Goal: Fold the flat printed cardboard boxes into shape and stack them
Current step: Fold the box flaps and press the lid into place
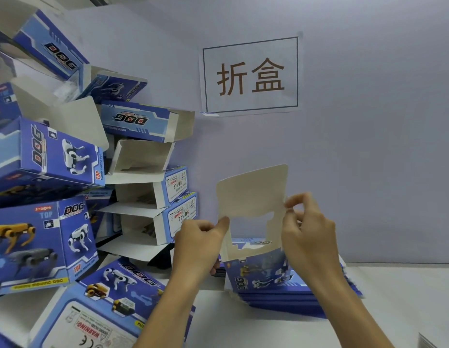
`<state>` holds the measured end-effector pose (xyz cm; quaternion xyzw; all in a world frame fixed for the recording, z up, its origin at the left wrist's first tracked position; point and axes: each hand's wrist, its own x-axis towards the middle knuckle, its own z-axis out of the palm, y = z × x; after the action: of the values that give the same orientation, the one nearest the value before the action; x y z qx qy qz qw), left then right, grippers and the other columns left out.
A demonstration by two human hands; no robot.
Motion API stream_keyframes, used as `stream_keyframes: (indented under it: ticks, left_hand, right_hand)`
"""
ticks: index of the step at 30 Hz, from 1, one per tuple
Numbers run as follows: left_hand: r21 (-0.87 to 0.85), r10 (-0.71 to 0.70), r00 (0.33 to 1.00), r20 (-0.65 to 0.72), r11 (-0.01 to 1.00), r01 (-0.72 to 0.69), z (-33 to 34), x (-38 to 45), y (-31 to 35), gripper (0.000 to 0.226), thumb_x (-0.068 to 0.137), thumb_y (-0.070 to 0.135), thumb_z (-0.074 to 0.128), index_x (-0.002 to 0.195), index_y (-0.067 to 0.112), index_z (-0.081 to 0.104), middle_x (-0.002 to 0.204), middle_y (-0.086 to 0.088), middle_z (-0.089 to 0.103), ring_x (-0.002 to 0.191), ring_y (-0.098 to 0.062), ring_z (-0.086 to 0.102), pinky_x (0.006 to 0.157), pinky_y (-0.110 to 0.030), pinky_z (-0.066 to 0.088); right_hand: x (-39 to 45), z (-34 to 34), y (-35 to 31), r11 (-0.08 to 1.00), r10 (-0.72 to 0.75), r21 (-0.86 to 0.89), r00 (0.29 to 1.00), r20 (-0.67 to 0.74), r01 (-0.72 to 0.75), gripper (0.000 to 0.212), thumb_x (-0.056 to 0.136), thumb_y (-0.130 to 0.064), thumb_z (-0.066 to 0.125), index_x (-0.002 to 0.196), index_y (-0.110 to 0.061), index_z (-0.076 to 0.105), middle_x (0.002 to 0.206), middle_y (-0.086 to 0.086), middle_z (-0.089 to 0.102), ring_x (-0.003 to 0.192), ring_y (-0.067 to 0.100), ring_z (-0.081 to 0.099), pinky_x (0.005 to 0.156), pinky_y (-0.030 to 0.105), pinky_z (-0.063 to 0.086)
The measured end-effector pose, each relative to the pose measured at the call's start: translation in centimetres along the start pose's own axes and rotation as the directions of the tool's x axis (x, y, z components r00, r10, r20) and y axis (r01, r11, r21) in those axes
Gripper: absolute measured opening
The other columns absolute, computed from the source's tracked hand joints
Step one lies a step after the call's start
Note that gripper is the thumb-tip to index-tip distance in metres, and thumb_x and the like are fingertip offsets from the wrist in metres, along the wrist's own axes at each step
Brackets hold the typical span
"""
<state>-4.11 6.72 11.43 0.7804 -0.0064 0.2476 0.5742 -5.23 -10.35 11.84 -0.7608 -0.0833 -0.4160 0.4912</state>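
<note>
Both hands (197, 243) pinch box (253, 217) sides.

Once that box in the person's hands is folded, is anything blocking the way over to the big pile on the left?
Nothing visible does. Both the left hand and right hand already grip the half-opened box, and only bare wall shows between it and the pile of folded boxes. The stack of flat boxes lies below.

I see the half-opened cardboard box (258, 267): blue print with yellow and white robot dogs outside, plain off-white inside. Piled folded boxes (50, 237) match, with red-and-white warning labels. Paper wall sign (251, 75): white, dark border, brown characters. Wall pale lilac.
</note>
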Motion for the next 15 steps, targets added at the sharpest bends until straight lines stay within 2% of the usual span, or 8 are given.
stream_keyframes:
  ticks: [2,4,5,6,9,12,15]
  left_hand:
    - [-0.038,-0.013,0.998,0.055,0.999,0.015,-0.3,0.2,-0.2,0.052,0.095,0.037,0.063,0.056,0.004,0.055,0.043,-0.007,0.046,0.032,-0.02,0.047,0.034,-0.019,0.034]
    - [-0.08,-0.005,0.995,0.1,0.997,0.014,-0.6,0.4,-0.3,0.055,0.095,0.041,0.062,0.076,-0.01,0.058,0.048,-0.011,0.053,0.033,-0.019,0.048,0.033,-0.02,0.034]
    - [-0.097,0.0,0.993,0.121,0.995,0.012,-0.7,0.5,-0.4,0.056,0.095,0.043,0.062,0.081,-0.011,0.059,0.049,-0.01,0.055,0.034,-0.02,0.049,0.033,-0.021,0.035]
    - [-0.107,0.003,0.991,0.136,0.994,0.011,-0.8,0.5,-0.5,0.056,0.095,0.044,0.061,0.082,-0.01,0.06,0.049,-0.009,0.057,0.035,-0.02,0.05,0.034,-0.021,0.036]
    - [-0.141,-0.025,0.98,0.199,0.989,0.054,-0.7,0.6,-0.5,0.05,0.098,0.044,0.055,0.086,-0.003,0.062,0.05,-0.006,0.059,0.037,-0.019,0.052,0.035,-0.023,0.036]
    - [-0.199,-0.097,0.96,0.262,0.968,0.152,-0.5,0.5,-0.7,0.043,0.101,0.043,0.049,0.087,0.004,0.059,0.046,-0.002,0.058,0.038,-0.017,0.051,0.037,-0.023,0.035]
    - [-0.274,-0.18,0.942,0.283,0.926,0.26,-0.3,0.5,-1.0,0.037,0.1,0.043,0.051,0.088,0.01,0.062,0.047,0.0,0.059,0.038,-0.015,0.051,0.037,-0.021,0.036]
  right_hand:
    - [0.5,-0.7,-0.1,0.998,0.057,0.022,0.998,0.039,-0.058,0.016,0.092,-0.006,0.053,0.103,-0.018,0.049,0.059,-0.005,0.063,0.044,-0.001,0.054,0.042,0.009,0.038]
    - [1.0,-1.4,0.0,0.995,0.067,-0.078,0.995,0.069,-0.061,0.008,0.091,-0.017,0.059,0.095,-0.023,0.056,0.068,-0.014,0.065,0.058,-0.009,0.06,0.047,0.006,0.039]
    - [1.1,-1.7,-0.1,0.987,0.059,-0.151,0.996,0.073,-0.048,0.005,0.09,-0.022,0.061,0.086,-0.025,0.059,0.066,-0.016,0.065,0.06,-0.006,0.061,0.047,0.008,0.038]
    - [1.2,-2.0,-0.1,0.974,0.05,-0.224,0.996,0.068,-0.033,0.013,0.09,-0.026,0.062,0.077,-0.026,0.062,0.064,-0.015,0.065,0.06,-0.002,0.061,0.049,0.009,0.037]
    - [1.4,-2.2,0.0,0.95,0.049,-0.312,0.997,0.058,-0.029,0.027,0.09,-0.021,0.06,0.064,-0.015,0.066,0.056,-0.003,0.064,0.06,0.017,0.062,0.053,0.027,0.046]
    - [1.6,-2.5,0.4,0.957,0.113,-0.275,0.991,0.072,-0.089,0.032,0.091,-0.016,0.06,0.059,-0.013,0.064,0.049,0.0,0.061,0.057,0.026,0.062,0.056,0.031,0.047]
    - [1.9,-3.1,1.3,0.962,0.272,-0.042,0.955,0.118,-0.269,0.022,0.094,-0.012,0.061,0.075,-0.013,0.072,0.064,0.002,0.069,0.054,0.019,0.066,0.049,0.027,0.052]
